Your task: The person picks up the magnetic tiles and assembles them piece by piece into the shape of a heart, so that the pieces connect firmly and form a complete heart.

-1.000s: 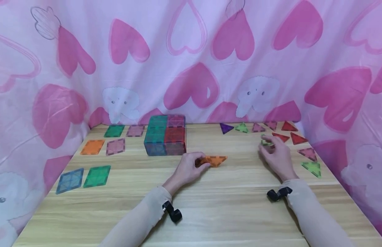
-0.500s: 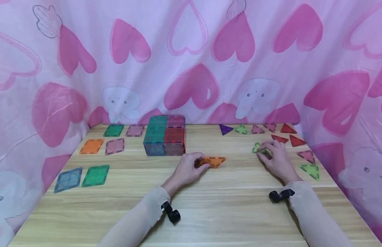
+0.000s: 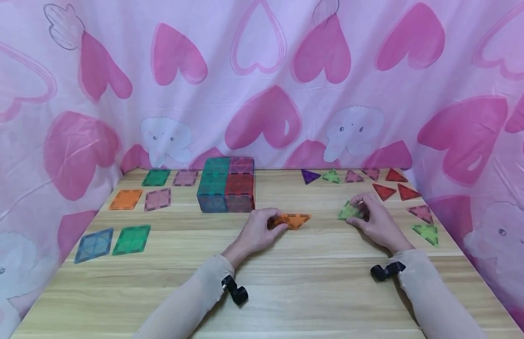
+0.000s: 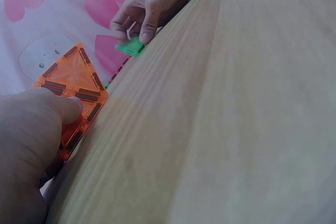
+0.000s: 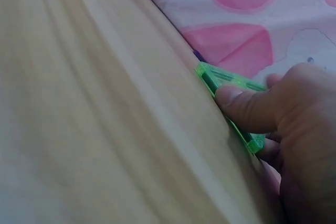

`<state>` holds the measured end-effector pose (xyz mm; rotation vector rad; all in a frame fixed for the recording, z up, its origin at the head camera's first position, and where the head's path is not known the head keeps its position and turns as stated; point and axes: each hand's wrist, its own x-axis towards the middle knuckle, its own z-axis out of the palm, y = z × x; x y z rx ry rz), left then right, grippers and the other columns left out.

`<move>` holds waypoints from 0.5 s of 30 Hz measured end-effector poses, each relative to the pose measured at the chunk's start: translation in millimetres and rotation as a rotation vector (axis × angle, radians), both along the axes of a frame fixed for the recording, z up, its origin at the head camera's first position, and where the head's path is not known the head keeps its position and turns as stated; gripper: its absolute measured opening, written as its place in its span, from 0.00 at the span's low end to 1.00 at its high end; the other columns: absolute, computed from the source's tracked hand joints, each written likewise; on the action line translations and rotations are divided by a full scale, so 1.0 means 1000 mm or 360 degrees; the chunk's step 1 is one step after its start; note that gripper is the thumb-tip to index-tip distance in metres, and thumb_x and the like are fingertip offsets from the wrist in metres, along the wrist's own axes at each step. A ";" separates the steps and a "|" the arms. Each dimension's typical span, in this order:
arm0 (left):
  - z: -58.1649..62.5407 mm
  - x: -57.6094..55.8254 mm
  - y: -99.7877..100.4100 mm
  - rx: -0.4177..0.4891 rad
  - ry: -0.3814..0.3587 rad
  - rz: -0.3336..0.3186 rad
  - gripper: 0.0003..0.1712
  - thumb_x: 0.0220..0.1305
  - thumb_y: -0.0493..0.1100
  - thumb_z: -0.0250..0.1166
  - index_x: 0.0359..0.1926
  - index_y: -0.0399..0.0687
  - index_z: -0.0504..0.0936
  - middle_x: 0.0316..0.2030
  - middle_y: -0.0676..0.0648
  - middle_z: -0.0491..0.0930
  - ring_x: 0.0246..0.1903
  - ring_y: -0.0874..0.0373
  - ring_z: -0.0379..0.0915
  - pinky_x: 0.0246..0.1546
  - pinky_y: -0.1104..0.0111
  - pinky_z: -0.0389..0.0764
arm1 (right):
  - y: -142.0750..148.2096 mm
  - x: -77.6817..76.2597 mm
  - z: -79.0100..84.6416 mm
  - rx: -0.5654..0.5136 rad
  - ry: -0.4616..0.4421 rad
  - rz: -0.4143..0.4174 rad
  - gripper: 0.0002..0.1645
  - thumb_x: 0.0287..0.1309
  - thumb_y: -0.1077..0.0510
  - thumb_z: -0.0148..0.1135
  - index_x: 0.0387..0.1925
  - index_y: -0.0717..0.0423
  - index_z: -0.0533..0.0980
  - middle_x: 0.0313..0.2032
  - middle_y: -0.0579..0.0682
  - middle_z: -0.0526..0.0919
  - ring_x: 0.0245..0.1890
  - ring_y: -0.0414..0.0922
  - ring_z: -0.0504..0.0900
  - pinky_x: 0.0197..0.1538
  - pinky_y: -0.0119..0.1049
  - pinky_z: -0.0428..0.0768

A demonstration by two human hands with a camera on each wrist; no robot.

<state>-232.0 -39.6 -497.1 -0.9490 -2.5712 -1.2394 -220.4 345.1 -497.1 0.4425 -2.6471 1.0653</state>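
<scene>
In the head view my left hand (image 3: 263, 228) pinches orange triangular magnetic tiles (image 3: 296, 220) near the table's middle. The left wrist view shows two orange triangles (image 4: 76, 72) joined edge to edge, with my thumb over the lower one. My right hand (image 3: 376, 223) pinches a green triangular magnetic tile (image 3: 347, 211) to the right of the orange ones. Seen from the right wrist, the green tile (image 5: 239, 81) stands tilted, one edge close to the tabletop, my thumb against its face. The fingers behind it are partly hidden.
A box of joined green, red and blue tiles (image 3: 225, 186) stands behind my left hand. Flat square tiles (image 3: 132, 240) lie at the left. Several triangles, among them a purple one (image 3: 310, 176) and a red one (image 3: 409, 191), lie along the back right. A pink curtain (image 3: 262, 61) surrounds the table.
My right hand has drawn the green triangle leftward and toward me, away from the red triangles, and it now tilts up. My left hand stays put with the orange tiles.
</scene>
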 end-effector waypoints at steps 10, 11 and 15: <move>-0.001 -0.001 0.000 0.0017 0.0008 -0.0007 0.03 0.74 0.42 0.77 0.44 0.48 0.91 0.35 0.54 0.86 0.31 0.62 0.74 0.33 0.69 0.76 | -0.021 0.008 -0.001 -0.0099 -0.0074 0.0062 0.15 0.68 0.58 0.80 0.51 0.43 0.85 0.40 0.44 0.89 0.37 0.41 0.83 0.40 0.29 0.79; 0.000 -0.001 0.001 0.0018 0.0007 -0.0007 0.03 0.74 0.42 0.77 0.44 0.49 0.91 0.35 0.54 0.87 0.31 0.62 0.75 0.33 0.70 0.76 | -0.025 0.010 -0.001 -0.0114 -0.0081 0.0094 0.12 0.69 0.58 0.80 0.49 0.42 0.86 0.40 0.43 0.89 0.37 0.42 0.84 0.41 0.30 0.80; 0.001 0.000 0.001 0.0015 -0.0002 -0.0004 0.04 0.73 0.42 0.77 0.44 0.49 0.91 0.36 0.54 0.88 0.31 0.62 0.76 0.34 0.70 0.77 | -0.046 0.015 -0.002 -0.0146 -0.0097 0.0219 0.10 0.70 0.57 0.79 0.48 0.40 0.88 0.42 0.41 0.90 0.39 0.41 0.85 0.42 0.31 0.82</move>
